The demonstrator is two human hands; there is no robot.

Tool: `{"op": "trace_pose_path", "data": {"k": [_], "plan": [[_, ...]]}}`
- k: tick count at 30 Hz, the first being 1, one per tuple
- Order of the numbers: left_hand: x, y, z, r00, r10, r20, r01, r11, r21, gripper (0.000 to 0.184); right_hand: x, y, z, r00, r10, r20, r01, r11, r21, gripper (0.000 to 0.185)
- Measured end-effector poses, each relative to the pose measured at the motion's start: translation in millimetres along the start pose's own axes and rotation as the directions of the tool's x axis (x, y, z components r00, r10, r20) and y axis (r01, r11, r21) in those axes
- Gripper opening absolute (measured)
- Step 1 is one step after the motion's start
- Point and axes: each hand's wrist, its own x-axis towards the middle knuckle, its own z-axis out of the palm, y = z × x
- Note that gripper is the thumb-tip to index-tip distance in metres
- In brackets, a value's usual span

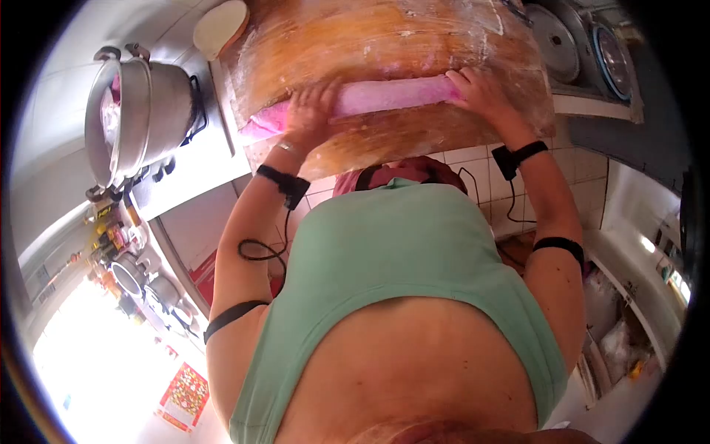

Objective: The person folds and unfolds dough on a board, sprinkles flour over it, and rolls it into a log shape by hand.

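A long pink roll, dough by its look, (392, 96) lies across a floured wooden board (355, 44). My left hand (310, 111) rests flat over the roll near its left end, fingers stretched out and pointing away from me. The part of the roll under that palm is hidden. At the roll's right end my right hand (477, 92) lies with its fingers spread, the fingertips touching the pink surface. The left tip of the roll sticks out past my left hand, close to the board's left edge.
A large metal pot (140, 118) stands on a white surface at the left. A round pale item (220, 29) lies beyond the board's left corner. Round metal lids or pans (551, 44) are at the right. Cables hang from both wrist straps.
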Motion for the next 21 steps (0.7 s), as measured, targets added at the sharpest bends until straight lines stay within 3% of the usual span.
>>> {"op": "trace_pose_path", "data": {"k": [4, 6, 7, 9, 15, 16, 21], "plan": [[24.6, 27.1, 13.7, 0.991, 0.096, -0.088, -0.098, 0.995, -0.019, 0.094, 3.4, -7.0, 2.8, 0.998, 0.029, -0.054, -0.031, 0.999, -0.028, 0.066], [28.1, 29.6, 10.5, 0.995, 0.056, 0.079, -0.059, 0.998, 0.032, 0.082, 5.6, -8.9, 6.3, 0.998, 0.018, -0.068, -0.020, 0.999, -0.028, 0.066], [21.8, 25.3, 8.2, 0.995, 0.045, 0.084, -0.048, 0.998, 0.034, 0.082, 3.3, -11.8, 1.2, 0.997, 0.065, -0.041, -0.066, 0.997, -0.032, 0.065], [14.2, 16.6, 4.8, 0.994, 0.106, -0.026, -0.107, 0.994, -0.014, 0.077, 5.0, -12.3, -3.2, 0.994, 0.107, -0.014, -0.107, 0.993, -0.044, 0.064], [-23.6, -26.5, 14.1, 0.990, 0.128, -0.066, -0.120, 0.986, 0.112, 0.080, 0.0, -11.3, -11.4, 0.994, 0.091, 0.059, -0.087, 0.994, -0.073, 0.063], [-28.3, -27.4, 5.4, 0.999, 0.021, -0.048, -0.019, 0.999, 0.043, 0.083, -0.2, -11.0, -7.7, 0.990, 0.117, 0.076, -0.111, 0.991, -0.076, 0.066], [-40.9, -54.0, 0.2, 0.998, 0.039, -0.051, -0.037, 0.999, 0.033, 0.085, 16.9, -52.8, -28.3, 0.990, 0.131, 0.043, -0.124, 0.984, -0.128, 0.081]]}}
